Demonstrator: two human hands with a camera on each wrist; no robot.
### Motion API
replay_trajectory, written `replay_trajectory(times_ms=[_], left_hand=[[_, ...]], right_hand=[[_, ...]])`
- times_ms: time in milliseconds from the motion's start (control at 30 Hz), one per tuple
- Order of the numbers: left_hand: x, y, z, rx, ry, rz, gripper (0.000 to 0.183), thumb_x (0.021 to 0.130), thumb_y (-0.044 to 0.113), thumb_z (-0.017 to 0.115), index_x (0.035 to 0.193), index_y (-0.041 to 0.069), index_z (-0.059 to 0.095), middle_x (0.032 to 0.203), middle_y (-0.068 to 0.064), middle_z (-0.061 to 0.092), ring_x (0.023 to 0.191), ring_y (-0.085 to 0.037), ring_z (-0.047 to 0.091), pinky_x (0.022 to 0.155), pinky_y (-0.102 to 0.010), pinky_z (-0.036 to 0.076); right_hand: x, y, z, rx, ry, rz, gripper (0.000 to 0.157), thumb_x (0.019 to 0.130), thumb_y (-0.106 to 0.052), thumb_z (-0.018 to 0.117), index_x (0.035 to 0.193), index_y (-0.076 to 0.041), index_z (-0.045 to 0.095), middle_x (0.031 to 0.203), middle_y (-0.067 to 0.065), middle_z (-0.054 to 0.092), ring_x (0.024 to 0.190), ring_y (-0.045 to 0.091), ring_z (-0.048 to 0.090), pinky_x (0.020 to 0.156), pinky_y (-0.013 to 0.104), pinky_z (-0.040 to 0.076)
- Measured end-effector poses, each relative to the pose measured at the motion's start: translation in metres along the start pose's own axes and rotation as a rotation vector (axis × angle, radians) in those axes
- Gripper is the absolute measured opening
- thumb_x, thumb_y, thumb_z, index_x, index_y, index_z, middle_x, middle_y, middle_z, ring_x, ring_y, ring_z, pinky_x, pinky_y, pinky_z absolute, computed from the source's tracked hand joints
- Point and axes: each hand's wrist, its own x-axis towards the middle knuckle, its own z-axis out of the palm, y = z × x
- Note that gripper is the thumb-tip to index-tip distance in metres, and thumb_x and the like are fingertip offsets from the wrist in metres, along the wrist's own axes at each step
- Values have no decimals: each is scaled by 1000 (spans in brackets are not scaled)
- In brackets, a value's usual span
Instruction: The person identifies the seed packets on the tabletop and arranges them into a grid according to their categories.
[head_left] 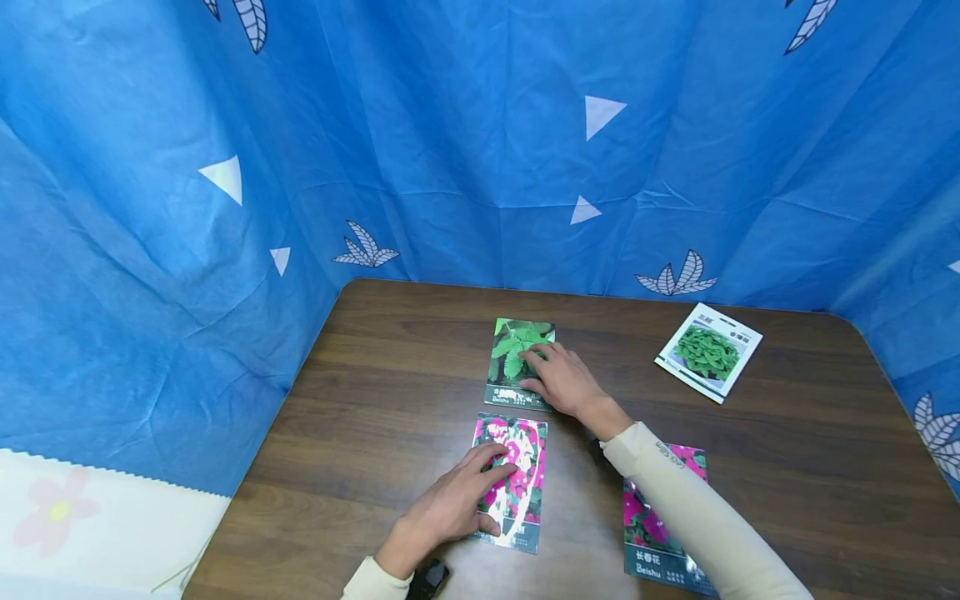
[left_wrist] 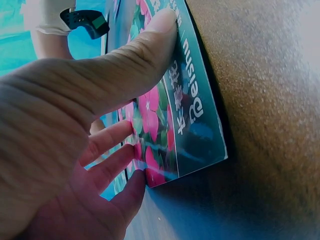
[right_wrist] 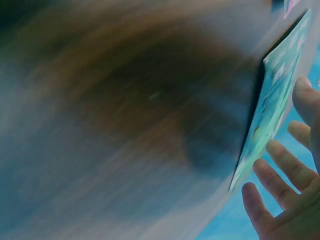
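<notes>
A seed packet with pink flowers [head_left: 532, 467] lies flat on the table in front of me. My left hand [head_left: 450, 500] rests over its left side with fingers spread and slightly bent; in the left wrist view the thumb lies across the printed face of this flower packet [left_wrist: 200, 140]. Farther back is a packet with a green fern-like leaf [head_left: 507, 343]. Over that packet's right side my right hand [head_left: 566, 385] reaches with loose, parted fingers. The right wrist view shows the fingers [right_wrist: 287, 167] right at the edge of the green packet [right_wrist: 272, 95].
Another pink-flower packet [head_left: 648, 533] lies at the right front, partly hidden under my right forearm. A white-bordered packet with green leaves [head_left: 707, 352] sits tilted at the back right. Blue curtain [head_left: 495, 150] hangs behind the brown wooden table [head_left: 360, 400].
</notes>
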Motion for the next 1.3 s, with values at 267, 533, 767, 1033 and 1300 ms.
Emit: replay_trajectory(times_ms=[267,533,767,1033,1300], left_hand=[[0,0,0,10,2,2,81,73,42,85,144,18,55,153,-3,40,143,-22,37,110,-30,46],[0,-2,1,11,8,4,82,73,42,85,144,17,55,153,-3,40,144,-22,36,111,-30,46],[0,-2,1,-2,14,14,81,73,42,85,144,17,55,154,-4,40,144,-23,36,111,-31,46],[1,-2,0,-15,8,6,82,72,41,85,144,17,55,154,-4,40,144,-23,36,110,-30,46],[1,-3,1,-8,18,17,83,72,42,84,144,16,54,154,-5,40,145,-23,35,112,-31,45]], right_hand=[[-9,20,-1,11,32,29,54,100,-38,60,146,-11,51,141,16,54,128,35,51,103,57,46],[-16,39,-4,17,45,75,53,100,-38,60,143,-9,53,140,17,55,129,37,50,102,59,46],[-22,56,-11,38,43,114,54,100,-38,60,145,-10,52,141,17,54,129,39,49,102,60,45],[-32,77,-14,35,59,163,54,100,-37,61,144,-8,52,142,20,52,131,41,47,102,63,45],[-41,92,-17,43,54,195,54,100,-36,60,144,-6,51,142,23,51,131,44,46,102,66,43]])
